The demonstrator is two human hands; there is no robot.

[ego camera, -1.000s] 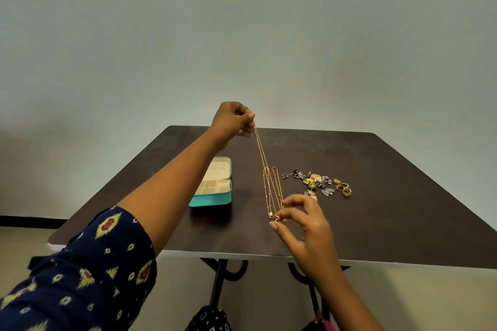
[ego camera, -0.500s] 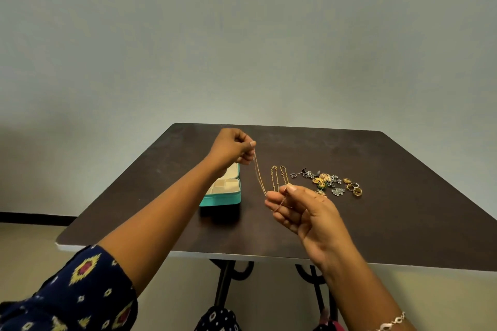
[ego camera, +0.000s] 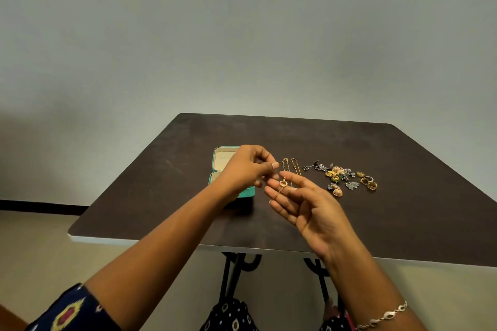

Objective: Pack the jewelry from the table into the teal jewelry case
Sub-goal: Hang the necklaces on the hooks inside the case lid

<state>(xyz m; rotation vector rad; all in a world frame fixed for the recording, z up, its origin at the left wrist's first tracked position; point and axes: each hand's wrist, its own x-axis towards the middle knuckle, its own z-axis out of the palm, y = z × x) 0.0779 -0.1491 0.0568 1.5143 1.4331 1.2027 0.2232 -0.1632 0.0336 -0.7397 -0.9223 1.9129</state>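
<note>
While my left hand (ego camera: pixel 247 169) pinches the thin gold chain with its ring pendant (ego camera: pixel 283 183), my right hand (ego camera: pixel 309 204) lies open, palm up, beneath; the pendant rests on its fingers, just right of the open teal jewelry case (ego camera: pixel 248 192) on the dark brown table (ego camera: pixel 161 196).

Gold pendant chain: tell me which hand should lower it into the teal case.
Left, probably. The left hand appears to pinch the chain directly over the open teal case; the right hand lies open, palm up, merely cradling the pendant, farther from the case.
</note>
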